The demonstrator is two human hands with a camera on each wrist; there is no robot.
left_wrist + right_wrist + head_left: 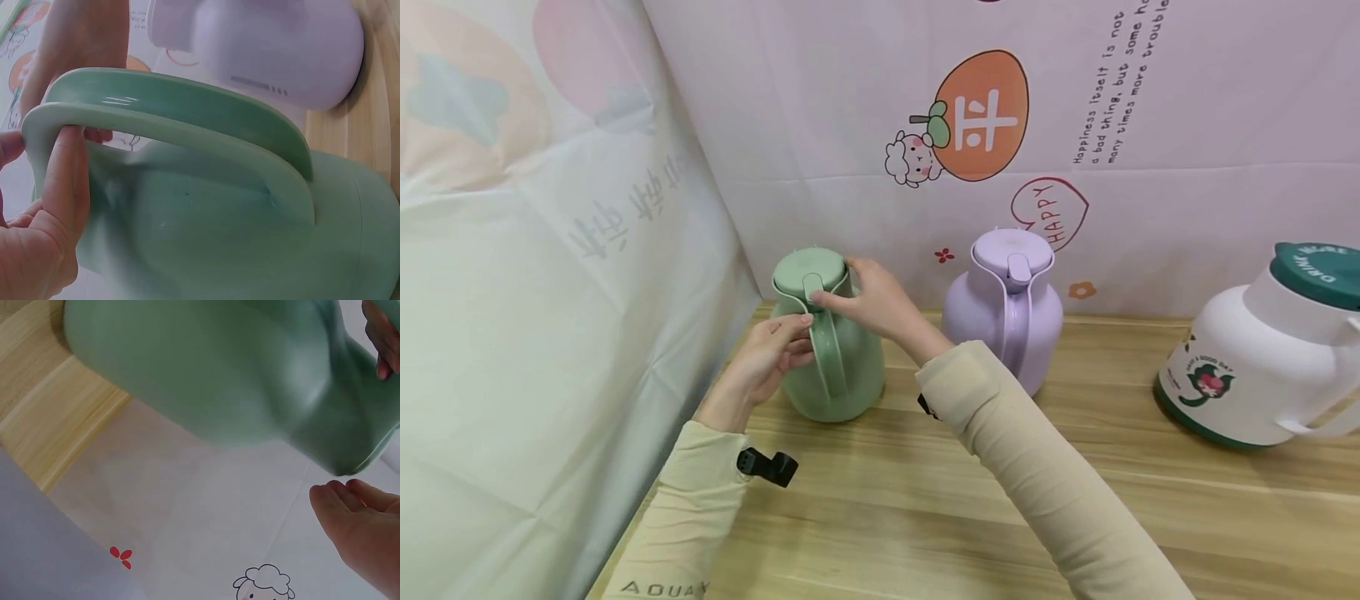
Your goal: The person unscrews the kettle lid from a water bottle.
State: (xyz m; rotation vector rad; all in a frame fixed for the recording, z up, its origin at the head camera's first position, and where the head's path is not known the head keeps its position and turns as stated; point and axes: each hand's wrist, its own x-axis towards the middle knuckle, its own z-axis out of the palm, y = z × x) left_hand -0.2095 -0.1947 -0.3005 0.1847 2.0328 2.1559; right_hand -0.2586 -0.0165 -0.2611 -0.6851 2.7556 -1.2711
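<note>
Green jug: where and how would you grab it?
Likely the handle, coming from the near side: it faces the person, and the left wrist view shows open space between it and the body for curled fingers. The left hand pinches its top end. The body is wide and rounded, so probably harder to grip.

Lilac jug (pixel 1003 308): upright, right of the right hand (pixel 877 298). White jug (pixel 1247 367): farther right. Wooden table (pixel 880 500): beneath. Printed cloth (pixel 850 100): beyond.
</note>
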